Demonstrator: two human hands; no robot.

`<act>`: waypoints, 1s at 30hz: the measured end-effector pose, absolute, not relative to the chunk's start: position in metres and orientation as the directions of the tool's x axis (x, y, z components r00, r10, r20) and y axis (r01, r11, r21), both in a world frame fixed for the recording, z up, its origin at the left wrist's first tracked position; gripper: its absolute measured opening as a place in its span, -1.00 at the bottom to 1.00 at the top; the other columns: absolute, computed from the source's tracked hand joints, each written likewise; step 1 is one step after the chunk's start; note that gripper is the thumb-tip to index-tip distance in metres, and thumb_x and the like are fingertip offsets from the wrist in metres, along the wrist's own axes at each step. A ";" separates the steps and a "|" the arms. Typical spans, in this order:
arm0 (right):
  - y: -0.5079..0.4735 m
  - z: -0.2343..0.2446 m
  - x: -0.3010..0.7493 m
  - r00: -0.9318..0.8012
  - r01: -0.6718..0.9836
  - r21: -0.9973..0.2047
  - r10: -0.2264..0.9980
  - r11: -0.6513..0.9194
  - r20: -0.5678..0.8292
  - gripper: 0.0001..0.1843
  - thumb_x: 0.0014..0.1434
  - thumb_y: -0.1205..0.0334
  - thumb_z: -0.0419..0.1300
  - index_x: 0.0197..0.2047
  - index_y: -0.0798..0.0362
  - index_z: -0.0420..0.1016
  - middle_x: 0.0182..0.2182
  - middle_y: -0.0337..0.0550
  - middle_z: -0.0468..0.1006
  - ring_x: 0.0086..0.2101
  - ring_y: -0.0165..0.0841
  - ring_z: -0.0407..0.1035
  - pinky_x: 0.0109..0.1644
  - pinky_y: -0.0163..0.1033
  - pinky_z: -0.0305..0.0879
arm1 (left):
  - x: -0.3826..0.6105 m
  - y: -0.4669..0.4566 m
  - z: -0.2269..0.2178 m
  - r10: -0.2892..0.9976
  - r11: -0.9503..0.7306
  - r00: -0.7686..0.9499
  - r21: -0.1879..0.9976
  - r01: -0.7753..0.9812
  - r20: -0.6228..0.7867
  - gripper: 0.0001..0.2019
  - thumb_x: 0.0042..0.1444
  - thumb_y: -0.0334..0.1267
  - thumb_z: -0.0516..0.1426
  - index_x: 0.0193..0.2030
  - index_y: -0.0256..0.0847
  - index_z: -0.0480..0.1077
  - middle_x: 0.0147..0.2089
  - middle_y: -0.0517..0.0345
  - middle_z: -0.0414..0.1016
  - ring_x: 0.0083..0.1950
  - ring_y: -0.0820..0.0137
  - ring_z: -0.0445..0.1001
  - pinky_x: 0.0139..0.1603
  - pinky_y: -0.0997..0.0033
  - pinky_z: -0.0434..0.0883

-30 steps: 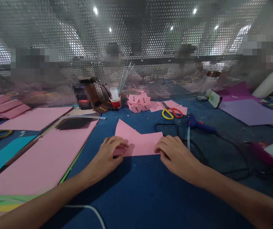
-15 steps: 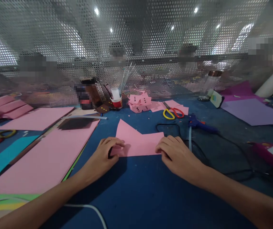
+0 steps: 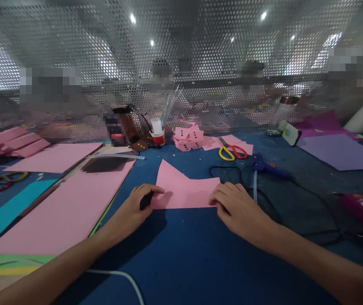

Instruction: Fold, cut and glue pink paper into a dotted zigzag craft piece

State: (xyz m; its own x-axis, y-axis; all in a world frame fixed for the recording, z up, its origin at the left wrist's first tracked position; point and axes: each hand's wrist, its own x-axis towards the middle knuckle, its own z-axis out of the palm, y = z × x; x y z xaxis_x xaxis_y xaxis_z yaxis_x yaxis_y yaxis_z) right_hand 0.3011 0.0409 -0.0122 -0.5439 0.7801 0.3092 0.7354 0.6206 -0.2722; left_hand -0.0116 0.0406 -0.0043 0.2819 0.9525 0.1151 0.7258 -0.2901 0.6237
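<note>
A pink paper piece point(image 3: 184, 194) lies in front of me on the blue table, its left part rising to a point and its upper edge dipping in the middle. My left hand point(image 3: 141, 201) is at its left edge, index finger over the paper and thumb low by the border, with a dark gap between them. Curled fingers of my right hand point(image 3: 230, 201) grip the right end. Beyond the paper are scissors point(image 3: 232, 151) with yellow and red handles and a pink folded paper piece with black dots point(image 3: 188, 137).
Pink sheets point(image 3: 63, 207) and a teal strip point(image 3: 12, 216) lie to the left. On the right are a blue glue gun point(image 3: 272, 167) with its cord, a magenta glue gun point(image 3: 359, 207) and purple sheets point(image 3: 340, 148). A perforated metal screen point(image 3: 200, 51) stands behind, near a glass bottle point(image 3: 281, 116).
The whole view has shifted slightly. My left index finger looks straighter and the gap to the thumb wider. The pink paper and my right hand stay in nearly the same place.
</note>
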 end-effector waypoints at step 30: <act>0.039 -0.008 0.295 -0.571 0.710 -0.258 0.750 0.656 0.335 -0.86 0.31 0.41 0.13 -0.20 0.00 0.48 -0.18 -0.18 0.56 -0.11 -0.22 0.37 -0.06 -0.09 0.11 | 0.000 0.044 -0.018 0.890 -0.456 0.351 0.543 0.706 0.291 -0.73 0.08 -0.49 0.07 -0.18 -0.09 0.48 -0.01 0.13 0.51 0.09 0.25 0.41 0.13 0.16 0.36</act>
